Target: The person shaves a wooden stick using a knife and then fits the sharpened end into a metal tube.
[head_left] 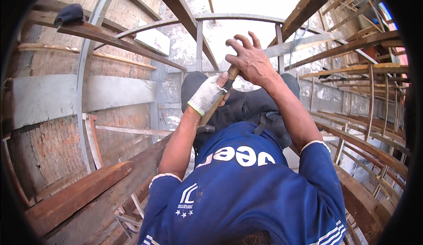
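My left hand [209, 94] wears a white knitted glove with a yellow-green cuff, and the tip of its thumb shows bare. It is closed around the wooden handle of a hammer [213, 114], held slantwise over my lap. The hammer's dark metal head [205, 129] lies low, near my left forearm and waist. Beside the upper end of the handle is my bare right hand [252, 63], its fingers spread apart and bent slightly. Whether its palm touches the handle end cannot be made out.
Wooden beams and posts surround me, with a thick beam [145, 170] at my left side and a crossbar [238, 17] ahead. A dark cap [70, 14] rests on a beam at far left. Timber framing [370, 99] fills the right. A brick wall [53, 141] stands left.
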A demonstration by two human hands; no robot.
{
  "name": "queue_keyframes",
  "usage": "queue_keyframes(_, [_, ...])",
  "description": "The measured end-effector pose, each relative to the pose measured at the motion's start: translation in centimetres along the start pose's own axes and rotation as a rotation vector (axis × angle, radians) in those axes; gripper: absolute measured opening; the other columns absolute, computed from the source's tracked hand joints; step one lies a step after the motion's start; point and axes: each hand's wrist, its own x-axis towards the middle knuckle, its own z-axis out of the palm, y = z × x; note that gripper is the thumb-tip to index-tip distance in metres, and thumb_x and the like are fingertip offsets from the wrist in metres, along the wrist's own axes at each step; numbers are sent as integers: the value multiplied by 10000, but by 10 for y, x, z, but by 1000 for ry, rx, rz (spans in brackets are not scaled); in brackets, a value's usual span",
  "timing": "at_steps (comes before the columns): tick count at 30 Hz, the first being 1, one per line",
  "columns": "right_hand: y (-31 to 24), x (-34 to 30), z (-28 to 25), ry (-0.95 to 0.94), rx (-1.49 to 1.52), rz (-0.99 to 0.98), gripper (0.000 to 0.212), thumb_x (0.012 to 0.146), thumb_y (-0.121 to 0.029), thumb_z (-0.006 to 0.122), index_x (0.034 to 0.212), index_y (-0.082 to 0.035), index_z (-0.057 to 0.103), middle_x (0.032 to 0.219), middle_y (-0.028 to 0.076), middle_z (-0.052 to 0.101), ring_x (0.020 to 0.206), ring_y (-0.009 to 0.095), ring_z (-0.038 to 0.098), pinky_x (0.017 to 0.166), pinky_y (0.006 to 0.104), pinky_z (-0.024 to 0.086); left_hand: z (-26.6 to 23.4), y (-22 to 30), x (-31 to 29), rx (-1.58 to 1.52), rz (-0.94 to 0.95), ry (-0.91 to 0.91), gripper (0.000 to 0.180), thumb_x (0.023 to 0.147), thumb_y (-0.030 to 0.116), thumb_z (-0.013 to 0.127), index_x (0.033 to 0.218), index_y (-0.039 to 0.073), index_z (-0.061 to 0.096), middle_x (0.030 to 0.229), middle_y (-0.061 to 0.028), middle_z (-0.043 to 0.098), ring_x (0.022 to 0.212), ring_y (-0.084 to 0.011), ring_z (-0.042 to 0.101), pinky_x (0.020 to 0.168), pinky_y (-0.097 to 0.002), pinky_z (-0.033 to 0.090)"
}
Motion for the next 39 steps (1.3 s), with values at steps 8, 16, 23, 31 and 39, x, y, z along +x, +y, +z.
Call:
queue_keyframes(8, [-27, -39, 74, 304, 967, 683, 420, 870, -69, 751, 1276, -13, 662, 1089, 208, 689, 984, 311, 709, 852, 403, 570, -2, -41, 25, -348, 27, 193, 710, 989, 741, 454, 1012, 57, 645, 686, -44, 594, 539, -137, 554, 511, -268, 481])
queue_keyframes(16, [-70, -50, 81, 435, 1196, 591, 204, 894, -11, 737, 1095, 13, 714, 998, 141, 722, 872, 211, 736, 758, 304, 577, -3, -53, 27, -408, 32, 184, 632, 1037, 672, 428, 1000, 94, 681, 685, -45, 606, 556, -159, 583, 507, -291, 495])
queue_keyframes(23, [-56, -52, 98, 428, 1079, 369, 105, 887, -6, 728, 966, 8, 660, 1006, 147, 696, 818, 255, 716, 736, 340, 565, -5, -61, 27, -452, 65, 114, 608, 1032, 662, 456, 947, 93, 654, 698, -55, 609, 558, -159, 589, 511, -294, 505])
queue_keyframes(31, [-51, -58, 102, 396, 1097, 314, 117, 881, 9, 702, 986, -8, 651, 1019, 155, 684, 842, 295, 710, 744, 363, 556, 0, -64, 28, -393, 143, 117, 565, 1034, 620, 505, 976, 74, 640, 707, -53, 606, 561, -152, 593, 524, -287, 511])
queue_keyframes(39, [-64, -65, 95, 493, 947, 289, 335, 859, -9, 766, 1186, -24, 696, 1068, 168, 675, 930, 317, 708, 808, 374, 570, 3, -62, 24, -348, 117, 178, 587, 1031, 647, 480, 986, 82, 633, 713, -34, 610, 557, -137, 610, 514, -263, 502])
